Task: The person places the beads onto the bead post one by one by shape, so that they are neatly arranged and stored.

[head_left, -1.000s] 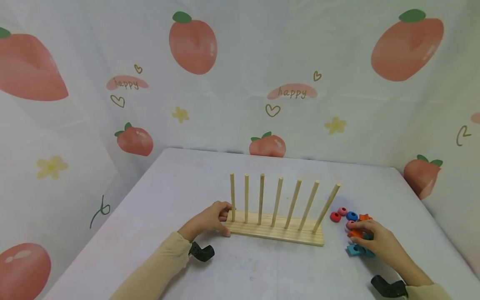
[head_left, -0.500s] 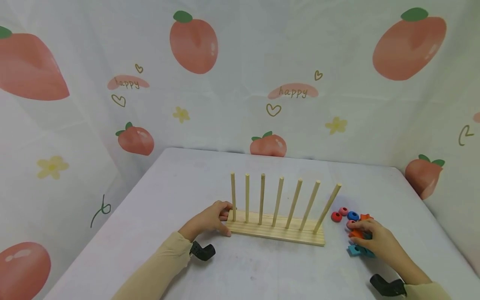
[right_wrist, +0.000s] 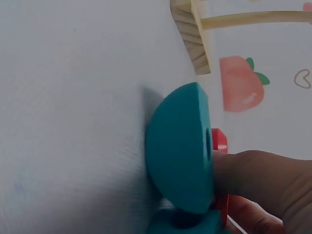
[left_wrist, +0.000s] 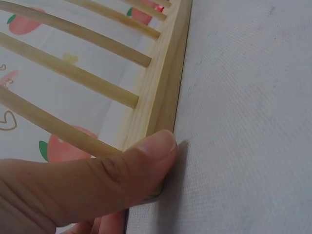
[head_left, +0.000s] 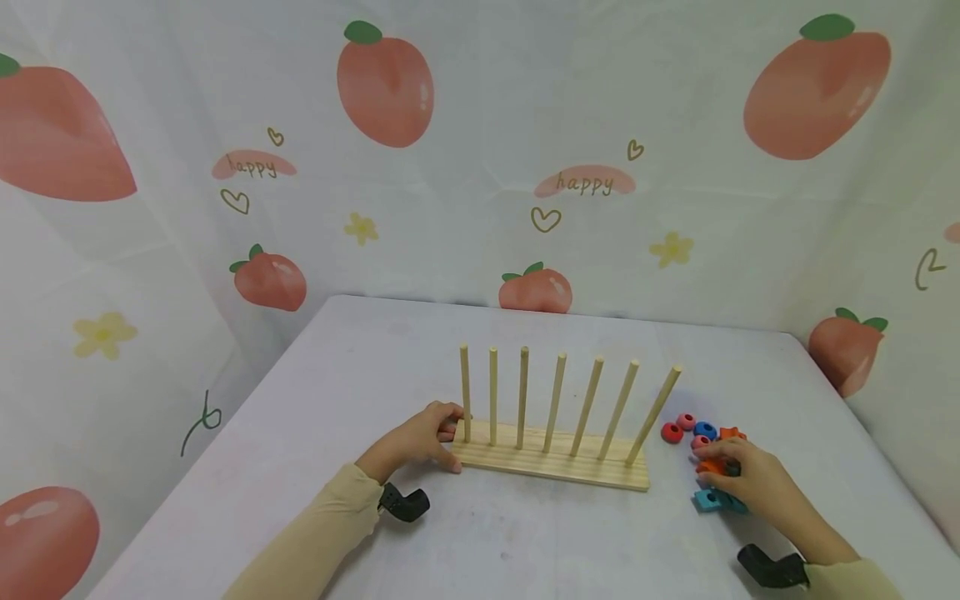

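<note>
Evidently little has changed over the last second: the left hand (head_left: 412, 439) grips the left end of the wooden rack (head_left: 551, 468), the right hand (head_left: 757, 482) surrounds an orange block (head_left: 709, 468) at right, its hold unclear, leaving the pegs (head_left: 522, 400) bare.

Wooden seven-peg rack (head_left: 551, 464), pegs (head_left: 555, 402) upright; at its three o'clock, clustered: red bead (head_left: 667, 435), pink beads (head_left: 686, 419), blue bead (head_left: 702, 435), orange pieces (head_left: 728, 432), teal blocks (head_left: 701, 503).

Curtained-off space, kind of building unclear: white tabletop (head_left: 570, 542) under my fingers (head_left: 447, 409), fruit-printed "happy" cloth (head_left: 465, 208) beyond them.
</note>
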Tool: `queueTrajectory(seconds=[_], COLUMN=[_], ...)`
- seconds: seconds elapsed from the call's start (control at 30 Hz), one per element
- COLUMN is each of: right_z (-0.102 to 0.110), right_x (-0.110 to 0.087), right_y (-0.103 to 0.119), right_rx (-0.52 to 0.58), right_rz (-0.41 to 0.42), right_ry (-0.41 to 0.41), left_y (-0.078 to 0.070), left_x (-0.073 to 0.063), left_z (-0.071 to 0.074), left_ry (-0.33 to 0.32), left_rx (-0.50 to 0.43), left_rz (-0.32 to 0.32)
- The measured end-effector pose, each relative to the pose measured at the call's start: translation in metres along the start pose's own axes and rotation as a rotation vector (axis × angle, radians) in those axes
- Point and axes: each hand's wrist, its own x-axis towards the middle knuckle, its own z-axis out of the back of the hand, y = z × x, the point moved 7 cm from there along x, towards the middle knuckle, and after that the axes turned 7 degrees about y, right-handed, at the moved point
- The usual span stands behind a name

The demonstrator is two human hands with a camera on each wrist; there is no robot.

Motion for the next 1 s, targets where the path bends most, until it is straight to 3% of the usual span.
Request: queueTrajectory(seconds=[0.3, 0.5, 1.0], right_z=[0.02, 0.038, 0.087], right_x=[-0.006, -0.015, -0.033], right_y=[0.017, 0.031, 0.079], right_rx=[0.022, 0.132, 0.369], right_rz=[0.025, 0.045, 0.271], right_ry=[-0.061, -0.132, -0.423], left_y=[0.002, 0.004, 0.003], left_x=[0.001, 0.001, 0.001], left_z=[0.0, 0.0, 0.0], left_ry=[0.009, 0.004, 0.017], left_rx=[0.001, 0.007, 0.005], left_rz=[0.007, 0.0, -0.018])
